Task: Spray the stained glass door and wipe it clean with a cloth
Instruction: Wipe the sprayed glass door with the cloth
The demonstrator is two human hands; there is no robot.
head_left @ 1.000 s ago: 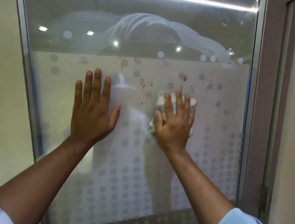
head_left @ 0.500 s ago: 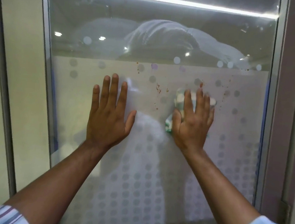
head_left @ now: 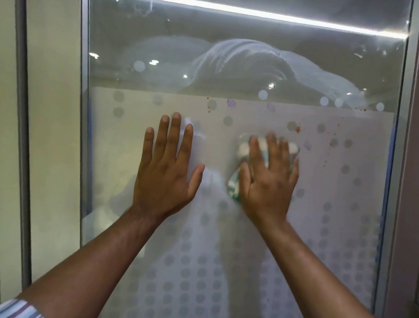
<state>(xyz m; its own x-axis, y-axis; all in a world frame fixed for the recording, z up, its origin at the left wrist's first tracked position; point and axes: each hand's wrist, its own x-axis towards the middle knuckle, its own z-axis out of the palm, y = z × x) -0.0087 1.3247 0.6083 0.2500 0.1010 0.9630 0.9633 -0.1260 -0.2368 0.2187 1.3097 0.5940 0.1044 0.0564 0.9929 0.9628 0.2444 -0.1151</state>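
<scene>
The glass door (head_left: 236, 60) fills the view, clear on top and frosted with grey dots below. My left hand (head_left: 167, 165) lies flat on the frosted part, fingers spread, holding nothing. My right hand (head_left: 268, 178) presses a white and green cloth (head_left: 236, 183) against the glass just to the right of it. Reddish-brown stain specks (head_left: 298, 128) sit above and right of the cloth, and more specks (head_left: 329, 149) trail down the right side. White wipe smears (head_left: 249, 59) arc across the clear upper glass.
A metal frame post (head_left: 79, 123) borders the glass on the left and another frame post (head_left: 400, 174) on the right. A beige wall panel (head_left: 48, 121) stands left of the door. A light strip (head_left: 240, 10) reflects near the top.
My right hand has slid the cloth leftward across the frosted glass, over the small specks that were between my hands. My left hand stays flat on the glass. The view has shifted left.
</scene>
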